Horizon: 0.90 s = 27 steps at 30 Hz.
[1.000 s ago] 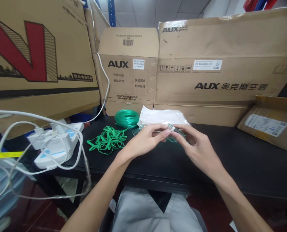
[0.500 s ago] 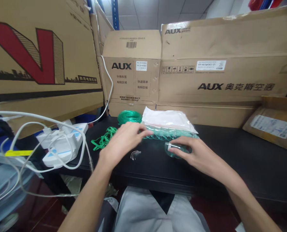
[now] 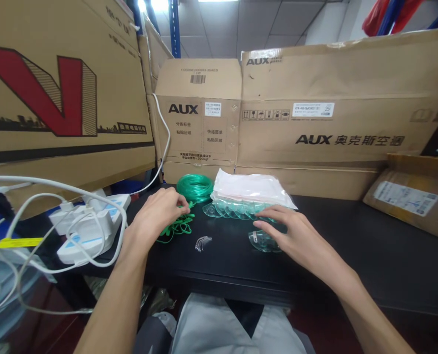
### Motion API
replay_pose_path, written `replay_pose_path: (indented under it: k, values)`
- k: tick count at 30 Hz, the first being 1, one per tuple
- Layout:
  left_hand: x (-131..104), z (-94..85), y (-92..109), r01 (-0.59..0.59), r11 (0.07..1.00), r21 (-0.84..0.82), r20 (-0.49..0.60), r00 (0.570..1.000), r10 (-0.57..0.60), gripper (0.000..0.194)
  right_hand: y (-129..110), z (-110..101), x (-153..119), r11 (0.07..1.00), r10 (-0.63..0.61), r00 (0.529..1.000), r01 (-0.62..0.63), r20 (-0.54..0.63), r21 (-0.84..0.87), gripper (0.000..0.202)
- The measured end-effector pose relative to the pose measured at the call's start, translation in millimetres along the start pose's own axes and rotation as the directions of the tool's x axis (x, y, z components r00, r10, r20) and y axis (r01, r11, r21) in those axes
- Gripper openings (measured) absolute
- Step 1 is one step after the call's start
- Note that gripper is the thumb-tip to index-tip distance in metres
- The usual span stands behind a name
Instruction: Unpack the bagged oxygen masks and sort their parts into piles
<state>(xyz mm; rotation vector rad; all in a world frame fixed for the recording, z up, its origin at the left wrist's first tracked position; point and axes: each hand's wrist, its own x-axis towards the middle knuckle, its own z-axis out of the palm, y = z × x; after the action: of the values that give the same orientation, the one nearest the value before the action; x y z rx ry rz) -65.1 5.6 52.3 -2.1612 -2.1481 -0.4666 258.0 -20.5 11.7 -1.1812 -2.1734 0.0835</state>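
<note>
My left hand [image 3: 163, 209] is over the pile of green elastic straps [image 3: 178, 226], thumb and fingertips close together at the straps' upper end; what they pinch, if anything, is too small to tell. My right hand [image 3: 295, 228], thumb and fingers apart, is beside and partly over a clear green plastic mask [image 3: 261, 241] lying on the black table. Behind it stretches a row of similar clear green masks [image 3: 234, 210]. Several small metal strips [image 3: 203, 243] lie between the hands, nearer the table's front.
A coil of green tubing [image 3: 194, 187] and white packets [image 3: 250, 189] are at the back of the black table [image 3: 352, 255]. White power strips [image 3: 89, 231] with cables stand left. Cardboard boxes [image 3: 315, 147] line the back; another box [image 3: 411, 191] is at the right.
My left hand has moved left from the mask row to the green straps. My right thumb and fingers have opened off the single mask, which now lies on the table.
</note>
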Motion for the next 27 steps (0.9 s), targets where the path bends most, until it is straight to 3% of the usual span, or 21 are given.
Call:
replay_pose_path:
  k: [3,7,11,16,19,22,25,27]
  values:
    - [-0.5,0.3,-0.1,-0.094,0.995,-0.02,-0.056,0.994,0.093,0.02,-18.0,6.9,21.3,0.985,-0.17,0.985,0.17,0.018,0.001,0.032]
    - [0.5,2.9,1.1,-0.157,0.985,-0.069,-0.068,0.986,0.153,0.02,-53.4,30.4,67.6,0.92,-0.38,0.913,0.39,0.149,-0.036,0.028]
    - [3.3,4.4,0.1,-0.196,0.978,-0.066,-0.064,0.979,0.191,0.02,-76.4,57.2,106.5,0.893,-0.372,0.891,0.42,0.26,-0.162,0.022]
    - [7.9,6.4,-11.4,-0.146,0.989,-0.032,-0.027,0.989,0.145,0.033,-72.1,70.5,130.9,0.906,-0.346,0.901,0.394,0.263,-0.157,0.016]
    - [9.4,9.1,-20.8,-0.083,0.996,-0.008,0.019,0.996,0.083,0.053,-65.0,57.9,144.5,0.916,-0.341,0.914,0.376,0.22,-0.138,0.015]
    - [8.9,9.2,-26.7,-0.058,0.998,-0.008,0.02,0.998,0.058,0.064,-64.0,28.5,156.3,0.924,-0.347,0.924,0.366,0.16,-0.113,0.019]
    - [5.1,3.4,-23.0,-0.086,0.996,-0.034,-0.04,0.996,0.085,0.058,-68.5,-9.5,159.3,0.932,-0.356,0.932,0.359,0.063,-0.041,0.028]
    - [0.5,-2.5,-14.4,-0.121,0.989,-0.088,-0.145,0.984,0.107,0.046,-71.7,-34.0,155.9,0.938,-0.345,0.938,0.345,-0.032,0.017,0.029]
